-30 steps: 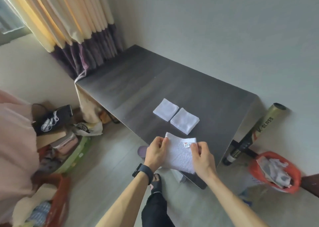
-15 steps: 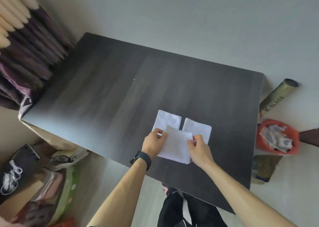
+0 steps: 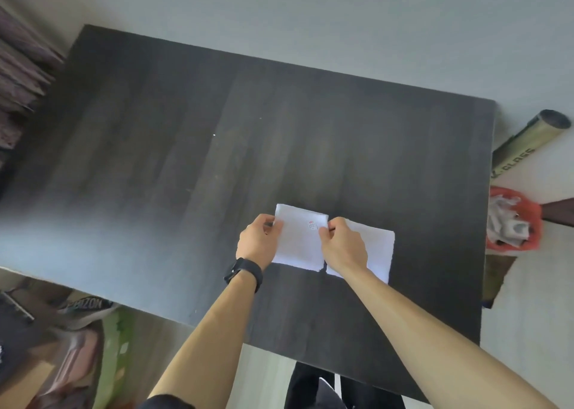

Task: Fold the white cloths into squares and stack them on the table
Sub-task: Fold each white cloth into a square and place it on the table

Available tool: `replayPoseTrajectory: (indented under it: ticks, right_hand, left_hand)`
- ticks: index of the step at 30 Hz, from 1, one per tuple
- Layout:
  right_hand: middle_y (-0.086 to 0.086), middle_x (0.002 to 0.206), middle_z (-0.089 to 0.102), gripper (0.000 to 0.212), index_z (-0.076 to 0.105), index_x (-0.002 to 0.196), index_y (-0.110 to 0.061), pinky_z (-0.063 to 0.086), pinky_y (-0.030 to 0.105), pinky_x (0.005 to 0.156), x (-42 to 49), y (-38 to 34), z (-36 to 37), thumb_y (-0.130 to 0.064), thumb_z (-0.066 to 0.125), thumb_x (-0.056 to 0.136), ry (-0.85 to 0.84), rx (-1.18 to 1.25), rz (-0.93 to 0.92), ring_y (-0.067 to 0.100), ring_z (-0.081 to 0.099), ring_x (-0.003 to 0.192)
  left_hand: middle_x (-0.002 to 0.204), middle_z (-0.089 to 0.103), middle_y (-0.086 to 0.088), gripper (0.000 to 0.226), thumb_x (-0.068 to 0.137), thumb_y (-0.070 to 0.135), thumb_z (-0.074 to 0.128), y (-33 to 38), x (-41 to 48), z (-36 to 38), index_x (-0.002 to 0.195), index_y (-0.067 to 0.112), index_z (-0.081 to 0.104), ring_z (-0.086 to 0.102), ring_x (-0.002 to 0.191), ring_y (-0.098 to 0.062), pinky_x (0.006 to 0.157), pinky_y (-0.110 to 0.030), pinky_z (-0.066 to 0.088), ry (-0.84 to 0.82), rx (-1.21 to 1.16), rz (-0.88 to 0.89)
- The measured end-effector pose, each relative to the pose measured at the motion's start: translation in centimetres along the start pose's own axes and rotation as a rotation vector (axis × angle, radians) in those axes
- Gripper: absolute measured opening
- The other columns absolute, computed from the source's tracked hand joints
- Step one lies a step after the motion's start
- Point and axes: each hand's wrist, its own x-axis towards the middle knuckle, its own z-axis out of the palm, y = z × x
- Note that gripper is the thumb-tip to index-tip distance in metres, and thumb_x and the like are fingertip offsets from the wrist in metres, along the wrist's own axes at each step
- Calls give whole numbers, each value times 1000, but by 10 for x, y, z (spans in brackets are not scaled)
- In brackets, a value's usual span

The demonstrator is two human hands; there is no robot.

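A dark, wood-grained table (image 3: 186,160) stands against a pale grey wall (image 3: 310,10), seen from above by the person at its near edge. Close to that edge the left hand (image 3: 259,242) and the right hand (image 3: 344,247) meet at a white terry cloth folded into a square (image 3: 299,244). The cloth lies between the two sets of fingers. The left fingers (image 3: 267,222) are curled and pinch its left edge close to the far corner. The right fingers (image 3: 337,223) are curled and pinch its right edge close to the other far corner (a small label with red print (image 3: 311,224) sits just left of the right thumb). From both grips the cloth runs back toward the wrists, its near edge low at the table. Whether it lies flat there or is held slightly above cannot be told.

Just right of the right fingers, partly covered by that hand, a second white folded cloth (image 3: 380,250) lies flat on the table, its left edge just beside the pinched cloth. A black watch band (image 3: 243,273) circles the left wrist.

Well to the right of the fingers, off the table, a gold cardboard tube with lettering (image 3: 525,141) leans at the wall above an orange bag of crumpled white scraps (image 3: 512,225). Far to the left of the fingers hang purple curtain folds (image 3: 21,76).
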Motion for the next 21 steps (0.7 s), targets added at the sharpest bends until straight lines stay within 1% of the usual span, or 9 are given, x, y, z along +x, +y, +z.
replayPoseTrajectory:
  ticks: [2, 6, 10, 11, 13, 16, 18, 19, 21]
  right_hand:
    - [-3, 82, 65, 21, 50, 99, -24, 30, 24, 42, 1, -1, 3, -42, 40, 103, 25, 8, -1, 15, 58, 66]
    - [-2, 80, 64, 21, 49, 98, -25, 30, 25, 41, 2, -3, 6, -43, 39, 102, 54, -1, 5, 16, 56, 65]
    - [-1, 81, 60, 21, 42, 98, -20, 36, 29, 49, 2, -9, 7, -41, 42, 100, 87, -56, -4, 26, 58, 71]
    - [-2, 87, 57, 23, 41, 99, -19, 37, 31, 52, 0, -10, 6, -42, 45, 98, 116, -91, -13, 28, 57, 72]
    - [-1, 99, 48, 26, 41, 102, -17, 35, 31, 52, -7, -8, 6, -40, 51, 97, 210, -175, -75, 28, 54, 71]
    - [2, 110, 52, 21, 54, 108, -14, 37, 30, 53, -13, 0, 16, -26, 61, 92, 341, -286, -362, 25, 56, 84]
    - [3, 132, 55, 35, 59, 120, -12, 47, 34, 66, -12, 9, 27, -18, 65, 86, 342, -381, -519, 27, 58, 108]
    - [4, 145, 49, 47, 56, 131, -10, 51, 39, 81, -10, 13, 33, -17, 65, 86, 302, -433, -551, 28, 53, 124]
    - [7, 160, 31, 64, 41, 148, -8, 39, 50, 108, -8, 19, 41, -24, 60, 89, 220, -510, -522, 26, 31, 147]
  left_hand:
    - [94, 63, 16, 22, 92, 48, 56, -2, 2, 0, 108, 36, 63, 62, 91, -13, 78, -32, 54, 6, -10, -6]
    - [98, 66, 11, 21, 92, 48, 55, -5, 5, -2, 108, 35, 62, 62, 89, -10, 66, -24, 47, 3, -19, 9]
    - [107, 59, 11, 25, 92, 50, 55, -6, 6, -1, 115, 41, 55, 59, 94, -7, 70, -28, 49, 16, 29, 87]
    - [116, 54, 11, 31, 92, 49, 55, -7, 4, 0, 122, 42, 50, 57, 96, -7, 73, -31, 49, 49, 97, 139]
    - [132, 46, 7, 44, 92, 45, 56, -14, -3, 5, 134, 36, 46, 53, 106, -15, 80, -37, 51, 149, 272, 318]
    - [151, 40, -3, 53, 93, 38, 57, -29, -4, 14, 143, 25, 45, 47, 127, -26, 99, -42, 45, 209, 520, 597]
    - [161, 27, -4, 58, 96, 43, 45, -36, 1, 18, 150, 26, 36, 34, 142, -27, 111, -48, 34, 147, 668, 674]
    - [164, 19, -2, 60, 97, 46, 37, -37, 4, 19, 153, 27, 30, 27, 147, -26, 114, -51, 29, 101, 723, 678]
    - [166, 9, 1, 63, 97, 52, 30, -39, 11, 20, 156, 29, 22, 17, 151, -24, 117, -55, 22, 36, 794, 676]
